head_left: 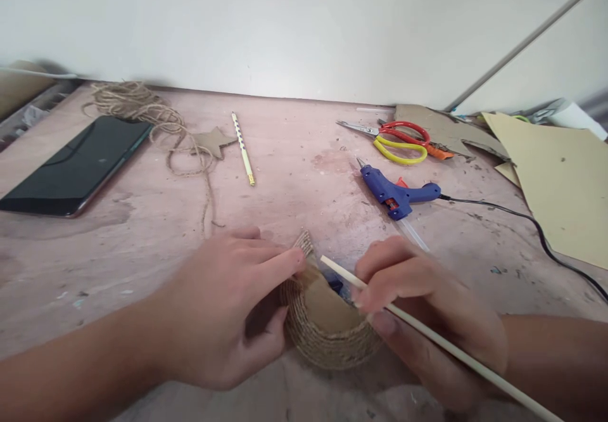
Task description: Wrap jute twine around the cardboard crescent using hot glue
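Note:
A crescent-shaped cardboard piece (330, 305) with rows of jute twine (327, 352) along its curved outer edge is in front of me. My left hand (228, 308) pinches its left side between thumb and fingers. In my right hand (422, 308) is a thin, pale wooden stick (446, 346), gripped between thumb and fingers. Its blunt tip points up and left over the cardboard's inner curve. The right fingers are close to the crescent's right end and hide part of it; whether they touch it, I cannot tell. Something dark blue shows behind the inner curve.
Beyond my right hand lie a blue glue gun (396, 194) with a black cord and red-and-yellow scissors (399, 142). Cardboard scraps (437, 127) and a yellow sheet (546, 181) are at right. Leftward are a phone (80, 165), loose twine (130, 100), a cardboard star (215, 141) and a pencil (243, 149).

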Available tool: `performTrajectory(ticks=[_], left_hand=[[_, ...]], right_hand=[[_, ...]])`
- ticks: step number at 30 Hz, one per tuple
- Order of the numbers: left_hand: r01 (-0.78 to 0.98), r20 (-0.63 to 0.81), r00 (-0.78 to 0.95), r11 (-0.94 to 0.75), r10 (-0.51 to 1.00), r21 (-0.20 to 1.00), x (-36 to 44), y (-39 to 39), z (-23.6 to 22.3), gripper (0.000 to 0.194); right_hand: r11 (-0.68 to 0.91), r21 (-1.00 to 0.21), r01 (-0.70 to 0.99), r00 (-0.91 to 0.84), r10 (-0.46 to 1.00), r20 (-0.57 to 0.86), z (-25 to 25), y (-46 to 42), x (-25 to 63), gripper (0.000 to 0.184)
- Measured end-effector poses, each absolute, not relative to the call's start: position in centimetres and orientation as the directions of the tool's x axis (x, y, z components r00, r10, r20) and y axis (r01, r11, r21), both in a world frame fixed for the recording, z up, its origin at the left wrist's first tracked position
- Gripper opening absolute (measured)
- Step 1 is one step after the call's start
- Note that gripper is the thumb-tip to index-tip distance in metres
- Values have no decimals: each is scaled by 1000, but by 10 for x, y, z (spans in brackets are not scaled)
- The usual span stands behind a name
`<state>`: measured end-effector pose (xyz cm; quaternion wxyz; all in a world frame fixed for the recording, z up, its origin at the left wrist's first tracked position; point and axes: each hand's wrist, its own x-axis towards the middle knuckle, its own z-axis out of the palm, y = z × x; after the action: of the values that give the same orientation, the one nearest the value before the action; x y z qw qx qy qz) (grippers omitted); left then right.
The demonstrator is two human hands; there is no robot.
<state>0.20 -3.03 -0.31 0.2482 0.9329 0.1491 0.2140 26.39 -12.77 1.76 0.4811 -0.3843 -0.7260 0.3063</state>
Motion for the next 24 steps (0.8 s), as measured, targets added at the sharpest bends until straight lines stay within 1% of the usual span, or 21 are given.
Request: performTrajectory(ticks=[2, 4, 6, 7, 9, 11, 13, 20, 24], left_hand=[[195, 314, 866, -840, 390, 506, 0, -30, -4, 9], [220, 308, 870, -862, 385, 457, -1, -30, -4, 10], [224, 324, 877, -898, 356, 379, -2, -31, -3, 12], [220, 340, 878, -915, 337, 339, -1, -31, -2, 13], [207, 363, 879, -935, 308, 289, -1, -31, 0, 14], [195, 361, 884, -936, 296, 291, 0, -31, 1, 16], [181, 343, 894, -932, 289, 313, 1, -30, 1, 17], [183, 333, 896, -928, 293, 325, -1, -31, -2, 15], [182, 325, 900, -927, 291, 327, 0, -31, -1, 16]], right_hand=[[583, -758, 292, -328, 805, 494, 18, -126, 269, 34], [642, -716, 274, -402, 753, 521, 15, -123, 273, 26], [672, -708, 218, -393, 724, 567, 11, -119, 273, 13], [660, -724, 200, -367, 736, 569, 8, -118, 271, 13], [590, -778, 217, -300, 799, 521, 4, -117, 268, 19], [499, -820, 279, -265, 861, 433, 1, -118, 265, 22], [459, -829, 321, -271, 883, 384, 1, -119, 263, 24], [493, -806, 327, -350, 856, 381, 0, -117, 264, 30], [510, -796, 326, -393, 839, 376, -1, -117, 264, 28]])
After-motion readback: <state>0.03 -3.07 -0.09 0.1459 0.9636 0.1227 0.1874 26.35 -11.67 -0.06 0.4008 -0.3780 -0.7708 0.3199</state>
